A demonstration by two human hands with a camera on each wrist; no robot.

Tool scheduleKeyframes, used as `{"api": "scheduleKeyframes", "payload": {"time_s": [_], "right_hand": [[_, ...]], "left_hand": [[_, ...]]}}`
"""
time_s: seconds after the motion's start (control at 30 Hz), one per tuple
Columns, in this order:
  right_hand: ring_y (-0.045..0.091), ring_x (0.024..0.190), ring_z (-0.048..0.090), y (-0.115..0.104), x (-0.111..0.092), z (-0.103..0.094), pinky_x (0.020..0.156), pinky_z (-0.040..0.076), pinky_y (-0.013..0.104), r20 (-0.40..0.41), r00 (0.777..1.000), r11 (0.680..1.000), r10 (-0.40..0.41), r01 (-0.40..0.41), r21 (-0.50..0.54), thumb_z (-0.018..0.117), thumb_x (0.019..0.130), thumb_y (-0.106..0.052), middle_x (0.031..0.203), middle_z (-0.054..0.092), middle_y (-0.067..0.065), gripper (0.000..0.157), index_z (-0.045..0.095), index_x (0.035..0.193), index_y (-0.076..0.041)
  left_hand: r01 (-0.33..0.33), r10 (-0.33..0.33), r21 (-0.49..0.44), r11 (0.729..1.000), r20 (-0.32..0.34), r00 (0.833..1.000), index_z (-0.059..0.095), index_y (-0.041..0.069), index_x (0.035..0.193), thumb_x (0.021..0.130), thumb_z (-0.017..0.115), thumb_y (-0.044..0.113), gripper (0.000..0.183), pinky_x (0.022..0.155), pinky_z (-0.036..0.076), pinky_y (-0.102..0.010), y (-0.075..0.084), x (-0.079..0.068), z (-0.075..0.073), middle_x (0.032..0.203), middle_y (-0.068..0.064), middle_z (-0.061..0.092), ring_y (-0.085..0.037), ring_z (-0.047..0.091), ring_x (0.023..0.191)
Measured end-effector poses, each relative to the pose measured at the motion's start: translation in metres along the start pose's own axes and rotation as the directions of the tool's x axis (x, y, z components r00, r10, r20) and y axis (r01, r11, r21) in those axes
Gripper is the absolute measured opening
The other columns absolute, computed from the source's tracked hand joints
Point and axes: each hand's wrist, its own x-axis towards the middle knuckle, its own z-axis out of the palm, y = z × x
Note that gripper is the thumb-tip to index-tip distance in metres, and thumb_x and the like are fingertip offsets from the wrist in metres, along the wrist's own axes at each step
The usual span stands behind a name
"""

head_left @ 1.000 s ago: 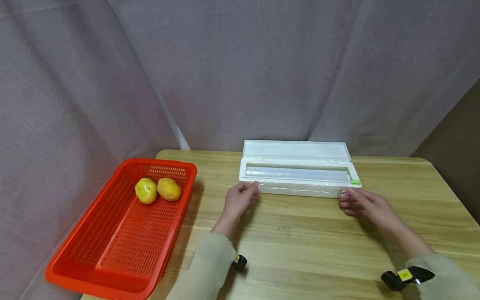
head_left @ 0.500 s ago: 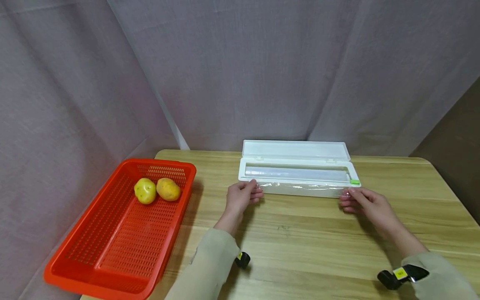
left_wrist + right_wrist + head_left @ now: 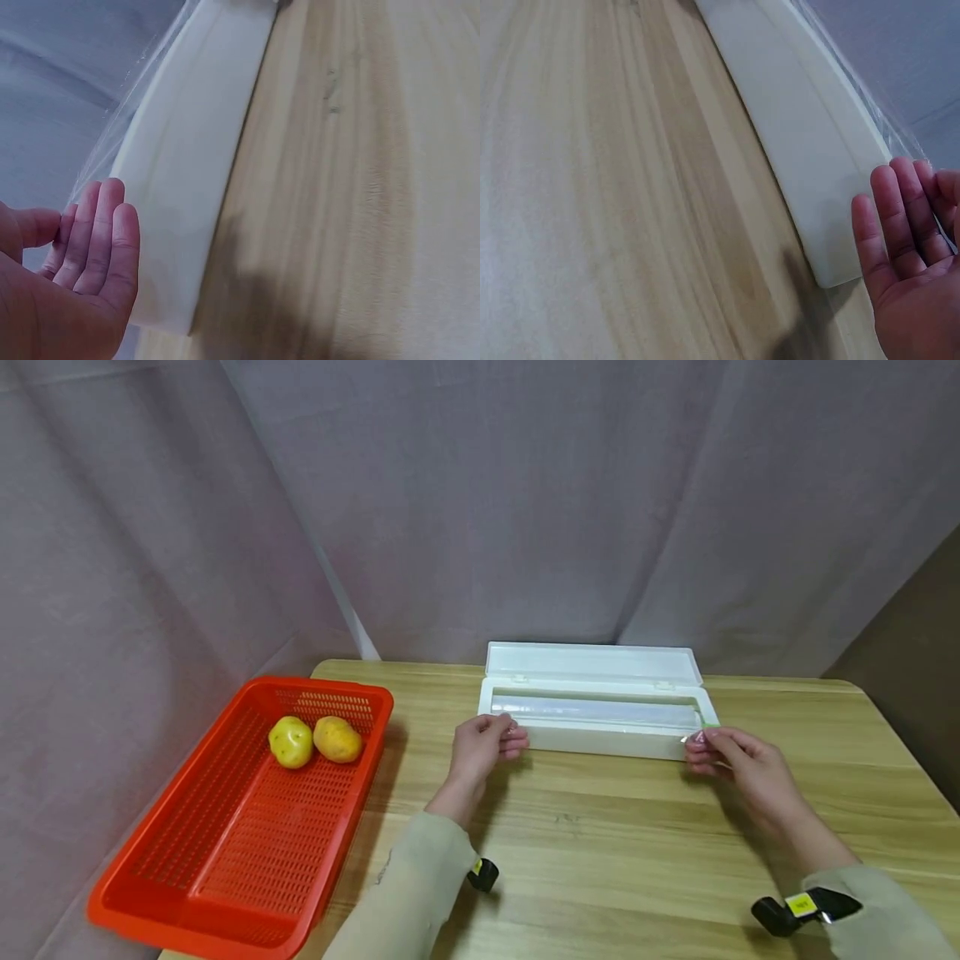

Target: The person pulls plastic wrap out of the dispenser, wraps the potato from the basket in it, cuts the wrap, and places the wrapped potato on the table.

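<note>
A white cling film dispenser (image 3: 600, 742) stands near the back of the table, its lid (image 3: 592, 663) tipped back. Inside lies a roll of clear film (image 3: 596, 710). My left hand (image 3: 477, 752) pinches one corner of the loose film between thumb and forefinger at the box's front left. At the front right, my right hand (image 3: 752, 770) pinches the other corner. The cling film (image 3: 120, 120) stretches between both hands along the box's top front edge, as the left wrist view shows. Both hands' other fingers extend beside the box front.
A red plastic basket (image 3: 347, 831) stands at the left of the table, with two yellowish potatoes (image 3: 291, 742) in its far end. Grey curtains (image 3: 480, 510) hang right behind the table's back edge (image 3: 780, 680).
Both hands have risen slightly with the cling film. Its wrinkled edge, earlier lying across the box front, is now higher, and the front face shows plainly. The right hand has shifted slightly right.
</note>
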Motion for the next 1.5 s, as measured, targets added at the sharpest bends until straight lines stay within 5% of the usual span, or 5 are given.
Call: {"api": "scheduleKeyframes", "payload": {"time_s": [0.33, 1.1, 1.5], "right_hand": [[0.014, 0.084, 0.079, -0.016, 0.008, 0.005, 0.075, 0.065, 0.031, -0.040, 0.998, 0.999, 0.038, -0.037, 0.029, 0.053, 0.113, -0.015, 0.098, 0.080, 0.004, 0.027, 0.077, 0.106, -0.006], [0.020, 0.082, 0.080, -0.045, 0.027, 0.017, 0.075, 0.065, 0.031, -0.027, 0.998, 0.967, -0.057, 0.062, 0.246, 0.054, 0.112, -0.009, 0.093, 0.080, 0.011, 0.026, 0.076, 0.103, 0.000], [0.019, 0.082, 0.080, -0.070, 0.029, 0.021, 0.076, 0.064, 0.028, -0.043, 0.995, 0.971, -0.086, 0.094, 0.222, 0.056, 0.112, -0.011, 0.093, 0.079, 0.009, 0.024, 0.075, 0.103, -0.001]], "left_hand": [[0.002, 0.000, -0.051, 0.999, 0.051, 0.999, 0.068, -0.005, 0.110, 0.111, 0.058, 0.015, 0.022, 0.081, 0.065, -0.032, 0.020, 0.004, 0.004, 0.107, -0.020, 0.080, -0.022, 0.081, 0.090], [0.016, -0.004, -0.154, 0.988, 0.075, 0.997, 0.065, -0.008, 0.123, 0.112, 0.056, 0.014, 0.027, 0.086, 0.064, -0.031, 0.056, 0.005, 0.010, 0.116, -0.022, 0.078, -0.026, 0.080, 0.101], [-0.012, 0.029, -0.162, 0.987, 0.106, 0.994, 0.063, -0.008, 0.128, 0.112, 0.058, 0.017, 0.030, 0.086, 0.064, -0.029, 0.078, -0.002, 0.010, 0.117, -0.019, 0.078, -0.023, 0.080, 0.101]]}}
